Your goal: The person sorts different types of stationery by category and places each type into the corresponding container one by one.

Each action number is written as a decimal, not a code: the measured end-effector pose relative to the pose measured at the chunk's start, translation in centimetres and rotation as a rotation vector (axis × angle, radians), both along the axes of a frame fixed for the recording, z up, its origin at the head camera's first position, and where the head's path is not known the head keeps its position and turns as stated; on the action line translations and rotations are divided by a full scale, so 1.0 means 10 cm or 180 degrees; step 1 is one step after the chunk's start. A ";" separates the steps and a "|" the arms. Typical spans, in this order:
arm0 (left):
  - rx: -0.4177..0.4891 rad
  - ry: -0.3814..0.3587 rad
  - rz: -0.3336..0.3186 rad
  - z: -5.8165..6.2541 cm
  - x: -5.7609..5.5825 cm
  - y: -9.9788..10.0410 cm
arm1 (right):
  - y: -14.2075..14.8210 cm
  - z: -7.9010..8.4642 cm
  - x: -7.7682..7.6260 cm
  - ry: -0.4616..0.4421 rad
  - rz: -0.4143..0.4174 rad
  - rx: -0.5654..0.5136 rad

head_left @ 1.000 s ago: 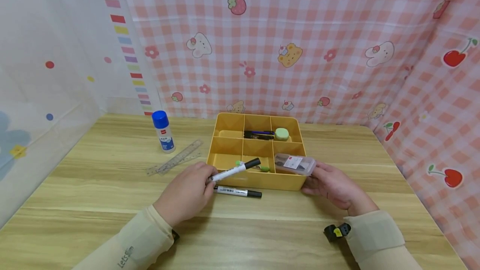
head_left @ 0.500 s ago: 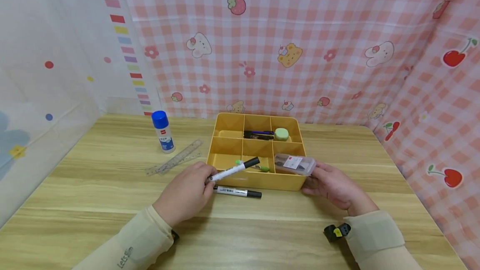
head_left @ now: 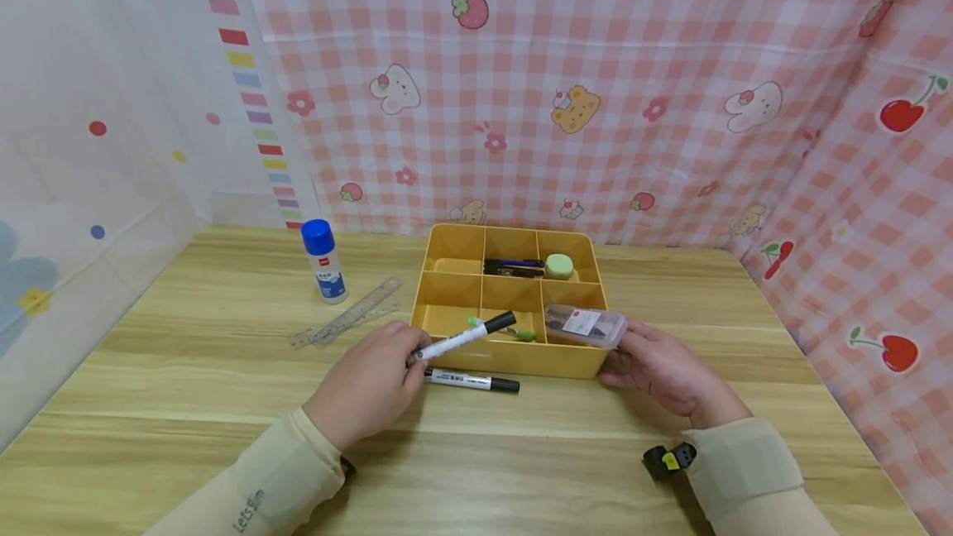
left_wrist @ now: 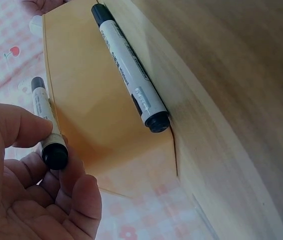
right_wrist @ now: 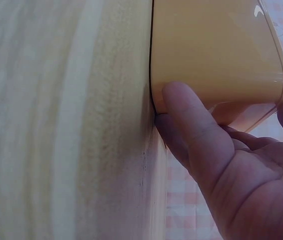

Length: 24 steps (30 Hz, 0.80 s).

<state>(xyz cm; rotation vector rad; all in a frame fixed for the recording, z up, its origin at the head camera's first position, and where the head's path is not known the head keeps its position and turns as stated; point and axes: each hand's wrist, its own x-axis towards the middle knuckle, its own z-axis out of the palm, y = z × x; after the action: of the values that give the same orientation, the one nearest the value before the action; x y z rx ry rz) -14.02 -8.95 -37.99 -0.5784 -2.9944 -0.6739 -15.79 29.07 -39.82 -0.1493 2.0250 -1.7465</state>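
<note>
My left hand (head_left: 372, 383) pinches a black-capped white whiteboard marker (head_left: 465, 339) between thumb and fingers, tilted up over the front edge of the yellow organizer box (head_left: 514, 358). A second whiteboard marker (left_wrist: 129, 70) lies on the table along the box's front wall, just below it. At the box's front right corner is my right hand (head_left: 666, 370). In the right wrist view one fairly straight finger (right_wrist: 186, 107) touches the lower front wall, and other fingers reach round the corner side. A clear plastic case (head_left: 586, 327) rests tilted in the front right compartment, sticking out over the rim beside this hand.
Black and blue pens (head_left: 514, 269) lie in the back middle compartment. A pale green rounded item (head_left: 560, 267) sits to their right. Something with green ends (head_left: 525, 336) lies front middle. Clear rulers (head_left: 357, 313) and a blue-capped glue bottle (head_left: 325, 263) are left of the box.
</note>
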 end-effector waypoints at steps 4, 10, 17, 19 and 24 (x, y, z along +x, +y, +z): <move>0.0025 0.0031 -0.0023 0.00 0.00 -0.01 | 0.00 0.00 0.00 -0.0002 0.0001 0.0009; 0.0042 0.0052 -0.0037 0.01 0.01 -0.01 | 0.00 0.00 0.00 -0.0002 -0.0005 0.0022; 0.0051 0.0026 -0.0032 0.02 0.01 -0.01 | 0.00 0.01 0.01 0.0005 0.0004 0.0024; 0.0051 0.0009 -0.0024 0.02 0.01 -0.01 | 0.01 0.01 0.01 0.0015 0.0010 0.0031; 0.0049 -0.0007 0.0001 0.01 0.00 0.00 | 0.01 0.00 0.01 0.0035 0.0021 0.0033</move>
<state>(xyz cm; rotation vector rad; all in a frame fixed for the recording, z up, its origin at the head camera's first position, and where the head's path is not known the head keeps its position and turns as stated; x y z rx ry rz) -14.02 -8.98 -37.93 -0.5766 -2.9886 -0.6972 -15.70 29.15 -39.80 -0.1625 2.0388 -1.7344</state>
